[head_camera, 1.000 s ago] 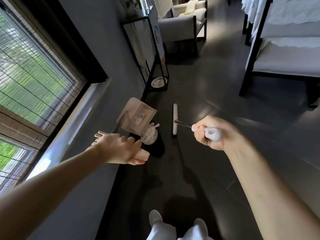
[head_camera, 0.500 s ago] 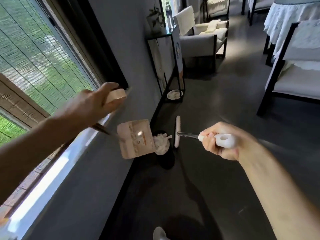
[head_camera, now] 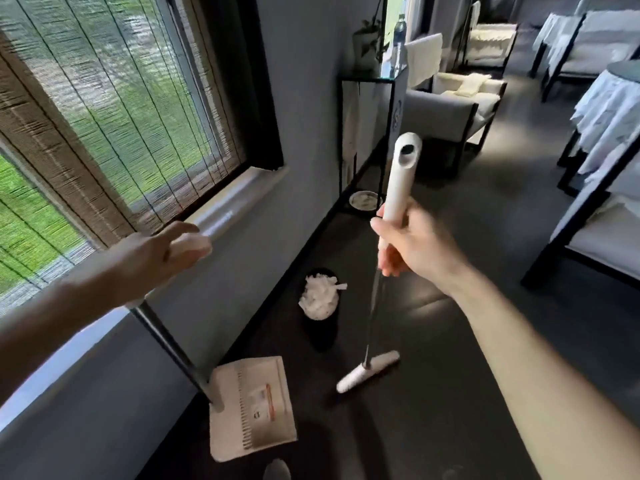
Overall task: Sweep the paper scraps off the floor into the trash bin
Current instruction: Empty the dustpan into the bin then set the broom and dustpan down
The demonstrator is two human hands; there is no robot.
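My left hand [head_camera: 162, 254] grips the pale top of the dustpan's dark pole. The beige dustpan [head_camera: 252, 407] hangs low near the floor by the wall, its inside facing me, with no scraps visible in it. My right hand [head_camera: 412, 247] holds the broom's white handle [head_camera: 401, 174] upright. The broom's white head [head_camera: 369, 370] rests on the dark floor to the right of the dustpan. A small black trash bin [head_camera: 320, 327] stands against the wall between them, heaped with white paper scraps [head_camera: 318, 294].
A grey wall with a blind-covered window [head_camera: 104, 109] runs along the left. A black-framed side table [head_camera: 367, 133] with a small bowl [head_camera: 363, 199] under it stands beyond the bin. An armchair [head_camera: 450, 112] and white-draped furniture [head_camera: 602, 126] fill the far right.
The dustpan has swung down from over the bin to near the floor close to me. My right hand has raised the broom handle upright, and the broom head moved nearer.
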